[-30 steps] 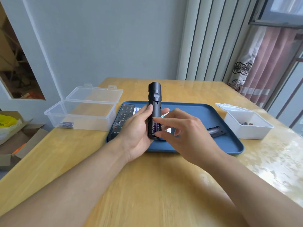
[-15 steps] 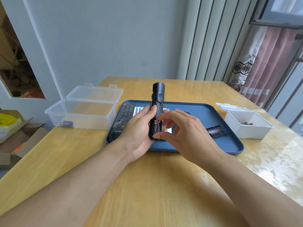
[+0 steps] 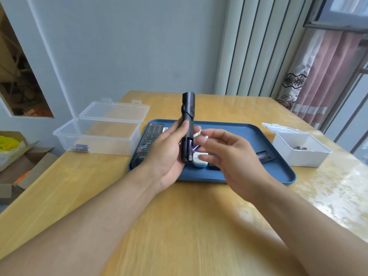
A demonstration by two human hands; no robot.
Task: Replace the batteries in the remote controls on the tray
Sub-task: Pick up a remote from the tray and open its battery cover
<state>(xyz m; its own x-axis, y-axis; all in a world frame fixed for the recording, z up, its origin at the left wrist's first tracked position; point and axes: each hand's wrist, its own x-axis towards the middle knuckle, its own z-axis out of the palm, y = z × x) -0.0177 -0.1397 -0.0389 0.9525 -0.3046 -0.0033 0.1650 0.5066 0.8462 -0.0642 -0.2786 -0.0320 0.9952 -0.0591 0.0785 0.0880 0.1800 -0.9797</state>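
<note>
My left hand (image 3: 167, 154) grips a slim black remote (image 3: 188, 116) upright over the blue tray (image 3: 258, 176), its back facing me and its battery bay open at the lower end. A purple battery (image 3: 194, 147) tilts out of the bay, and the fingertips of my right hand (image 3: 229, 154) pinch its outer end. One more battery lies in the bay. A wide black remote (image 3: 149, 140) lies on the tray's left side, and a white remote with a blue end (image 3: 200, 161) lies under my hands. The loose battery cover (image 3: 264, 156) rests on the tray's right part.
A clear plastic box (image 3: 95, 136) with its lid open stands left of the tray and holds two purple batteries (image 3: 80, 147). A small white box (image 3: 300, 154) with several batteries stands right of the tray. Cardboard boxes sit on the floor at the left.
My right hand has drawn back to the right, and the purple battery has tipped out of the remote's bay. My left hand keeps the remote upright in about the same place.
</note>
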